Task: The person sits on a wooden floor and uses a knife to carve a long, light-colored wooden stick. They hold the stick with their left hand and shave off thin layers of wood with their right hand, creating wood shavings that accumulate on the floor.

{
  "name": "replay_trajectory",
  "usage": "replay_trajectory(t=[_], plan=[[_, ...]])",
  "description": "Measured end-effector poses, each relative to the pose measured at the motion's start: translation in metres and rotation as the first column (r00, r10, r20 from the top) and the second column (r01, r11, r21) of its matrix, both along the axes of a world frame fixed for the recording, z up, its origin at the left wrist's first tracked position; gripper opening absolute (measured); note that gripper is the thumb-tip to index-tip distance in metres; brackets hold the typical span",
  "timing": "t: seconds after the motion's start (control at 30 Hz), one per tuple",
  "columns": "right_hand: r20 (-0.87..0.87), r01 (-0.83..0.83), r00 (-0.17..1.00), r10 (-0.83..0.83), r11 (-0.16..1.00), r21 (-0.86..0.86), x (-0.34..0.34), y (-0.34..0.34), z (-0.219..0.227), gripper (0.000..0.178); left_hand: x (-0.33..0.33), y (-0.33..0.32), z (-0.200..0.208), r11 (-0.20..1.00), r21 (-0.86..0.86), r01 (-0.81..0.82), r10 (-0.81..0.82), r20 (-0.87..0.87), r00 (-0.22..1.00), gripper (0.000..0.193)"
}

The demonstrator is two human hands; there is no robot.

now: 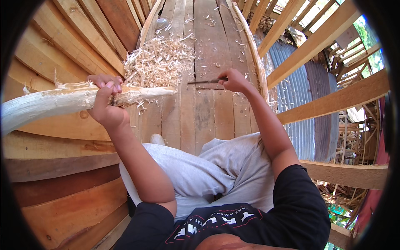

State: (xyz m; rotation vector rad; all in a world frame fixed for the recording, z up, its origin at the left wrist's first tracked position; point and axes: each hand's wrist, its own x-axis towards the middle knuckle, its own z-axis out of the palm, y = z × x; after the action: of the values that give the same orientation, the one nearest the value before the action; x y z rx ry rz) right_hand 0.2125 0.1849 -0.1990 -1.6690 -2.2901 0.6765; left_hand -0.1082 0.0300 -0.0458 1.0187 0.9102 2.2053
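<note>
A long pale peeled wooden pole (46, 103) comes in from the left and narrows to a whittled end near the middle. My left hand (106, 98) wraps around it a little back from that tip. Held out to the right, my right hand (234, 81) is closed on a dark, thin-bladed knife (204, 81). Its blade points left toward the pole's tip, apart from it, above the floorboards.
Curled wood shavings (158, 62) are heaped beyond the pole. Upright planks (71, 46) line the left side, and a railing of slats (316, 100) runs along the right. A small round clear object (161, 23) lies on the plank floor (204, 112).
</note>
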Motion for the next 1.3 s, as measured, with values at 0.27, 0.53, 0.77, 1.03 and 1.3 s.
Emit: replay_trajectory(t=[0.27,0.53,0.77,1.03,1.3], plan=[[-0.28,0.201,0.948,-0.148,0.965,0.17,0.003,0.008,-0.013,0.026,0.004,0.01,-0.011,0.996,0.067,0.058,-0.059,0.011,0.998,0.015],[-0.639,0.259,0.538,-0.551,0.829,-0.496,0.021,-0.04,0.068,0.023,0.016,0.014,-0.016,0.962,0.144,0.234,-0.227,-0.063,0.972,0.018],[-0.707,0.329,0.611,-0.357,0.926,-0.183,0.017,-0.073,0.064,0.017,0.037,0.011,-0.009,0.92,0.124,0.371,-0.358,-0.117,0.926,0.022],[-0.646,0.115,0.706,-0.292,0.947,-0.301,-0.028,-0.09,0.019,0.027,0.037,0.01,-0.019,0.772,0.116,0.624,-0.588,-0.239,0.772,0.022],[-0.494,0.05,0.858,-0.14,0.98,-0.191,-0.043,-0.074,-0.011,0.027,0.053,0.018,-0.023,0.8,0.073,0.595,-0.57,-0.214,0.793,0.022]])
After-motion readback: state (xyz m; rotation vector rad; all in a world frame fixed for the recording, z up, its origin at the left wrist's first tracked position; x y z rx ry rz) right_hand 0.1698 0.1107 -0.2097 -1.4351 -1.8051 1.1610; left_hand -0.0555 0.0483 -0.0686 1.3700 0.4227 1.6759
